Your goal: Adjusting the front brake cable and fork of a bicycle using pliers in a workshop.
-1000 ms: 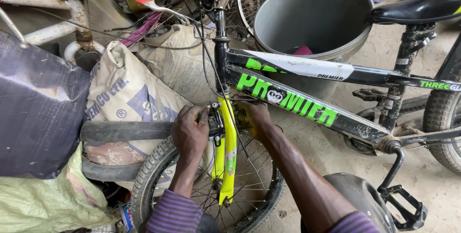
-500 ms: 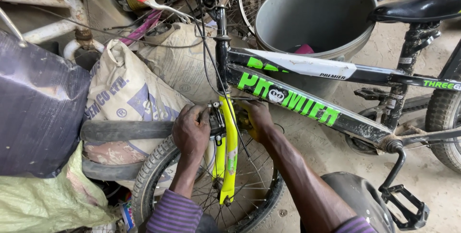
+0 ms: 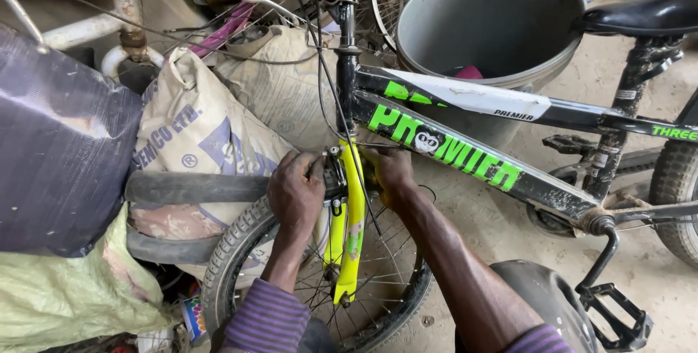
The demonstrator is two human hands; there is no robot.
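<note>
A black bicycle with green lettering on its frame [image 3: 465, 151] stands in front of me. Its yellow front fork [image 3: 351, 229] runs down over the spoked front wheel [image 3: 240, 251]. My left hand [image 3: 294, 191] grips the front brake assembly [image 3: 335, 171] at the top of the fork from the left. On the right side of the fork crown, my right hand [image 3: 392, 171] is closed against the same part. What the fingers pinch is hidden. Thin brake cables [image 3: 327, 84] run down from the handlebar stem to the brake.
Printed woven sacks [image 3: 196, 127] lean behind the wheel, with a dark bag [image 3: 58, 149] at left. A big grey plastic tub [image 3: 487, 26] stands behind the frame. The black saddle [image 3: 640, 11], a pedal [image 3: 614, 313] and the rear tyre [image 3: 676, 186] lie at right on a dirt floor.
Both hands stay at the brake on the fork crown with only slight shifts. The view has barely moved.
</note>
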